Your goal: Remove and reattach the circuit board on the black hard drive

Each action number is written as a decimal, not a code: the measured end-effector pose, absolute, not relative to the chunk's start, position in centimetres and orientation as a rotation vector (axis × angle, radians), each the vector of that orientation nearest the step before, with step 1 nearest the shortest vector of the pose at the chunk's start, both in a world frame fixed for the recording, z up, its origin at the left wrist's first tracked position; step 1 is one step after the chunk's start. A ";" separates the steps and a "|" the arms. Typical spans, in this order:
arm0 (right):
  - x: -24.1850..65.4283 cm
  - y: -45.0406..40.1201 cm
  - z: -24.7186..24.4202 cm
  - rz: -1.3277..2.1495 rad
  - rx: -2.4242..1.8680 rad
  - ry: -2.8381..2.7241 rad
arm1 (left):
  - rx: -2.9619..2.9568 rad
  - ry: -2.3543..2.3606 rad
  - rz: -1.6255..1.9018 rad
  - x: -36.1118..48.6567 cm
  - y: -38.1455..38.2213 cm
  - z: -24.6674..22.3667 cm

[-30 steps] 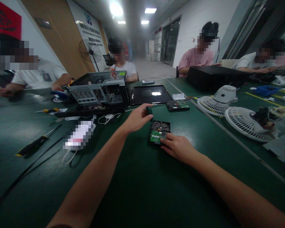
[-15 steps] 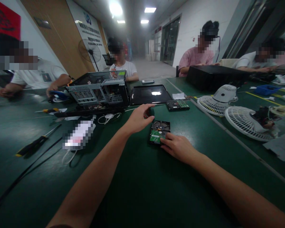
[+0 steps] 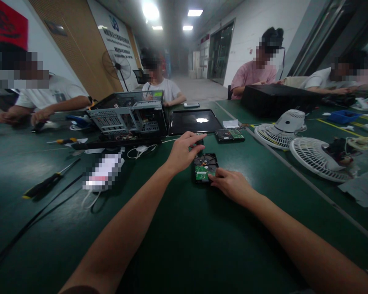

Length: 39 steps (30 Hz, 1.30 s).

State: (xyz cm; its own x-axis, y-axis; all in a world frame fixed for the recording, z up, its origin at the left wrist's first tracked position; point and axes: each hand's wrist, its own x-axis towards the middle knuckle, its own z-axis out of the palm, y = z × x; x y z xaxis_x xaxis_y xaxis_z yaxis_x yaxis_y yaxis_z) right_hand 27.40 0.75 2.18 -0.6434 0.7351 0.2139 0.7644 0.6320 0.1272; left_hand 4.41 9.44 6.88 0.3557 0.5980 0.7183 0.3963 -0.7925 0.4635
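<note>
A hard drive [image 3: 207, 161] lies on the green table with its green circuit board facing up. My right hand [image 3: 230, 183] grips its right side, thumb and fingers pressed at the near corner beside the board. Over the drive's far left edge, my left hand [image 3: 184, 153] is closed in a pinch around a small dark tool [image 3: 200, 152], mostly covered by the fingers; its kind is unclear. Farther off, a second hard drive [image 3: 230, 135] rests on the table, touched by neither hand.
An open computer case [image 3: 125, 118] stands at the far left, a black panel [image 3: 193, 121] beside it. On the left lie a screwdriver [image 3: 46, 183], a phone [image 3: 104, 171] and a black cable. White fan parts [image 3: 319, 157] sit on the right. Co-workers sit around the table.
My left hand has shifted slightly right, its fingers closer together and nearer the drive. My right hand still holds the drive. The co-worker's hand at left has moved away from the blue item.
</note>
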 end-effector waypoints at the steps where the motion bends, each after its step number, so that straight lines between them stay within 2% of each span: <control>1: 27.4 0.7 2.2 -0.309 -1.262 -2.705 | 2.423 0.884 1.389 4.4 9.4 6.9; 5: 27.0 0.3 2.5 -0.302 -1.307 -2.692 | 2.399 0.862 1.386 4.8 9.2 6.5; 10: 26.4 -0.2 2.9 -0.283 -1.344 -2.680 | 2.358 1.017 1.560 5.0 9.4 6.1; 18: 25.7 -0.6 3.1 -0.272 -1.418 -2.659 | 2.416 1.015 1.367 4.2 9.6 6.7; 26: 25.6 -0.7 3.1 -0.298 -1.365 -2.634 | 2.243 1.046 1.572 5.0 9.4 5.7; 39: 25.7 -0.5 2.9 -0.319 -1.344 -2.624 | 2.346 1.043 1.521 5.0 9.0 5.9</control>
State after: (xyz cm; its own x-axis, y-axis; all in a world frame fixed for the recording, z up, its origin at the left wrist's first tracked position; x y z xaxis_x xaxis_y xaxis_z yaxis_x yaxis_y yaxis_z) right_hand 25.73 -0.48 2.86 -0.5767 0.7771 0.2519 0.8148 0.5693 0.1092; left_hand 5.03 9.03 5.93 0.2407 0.6259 0.7418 0.4661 -0.7450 0.4772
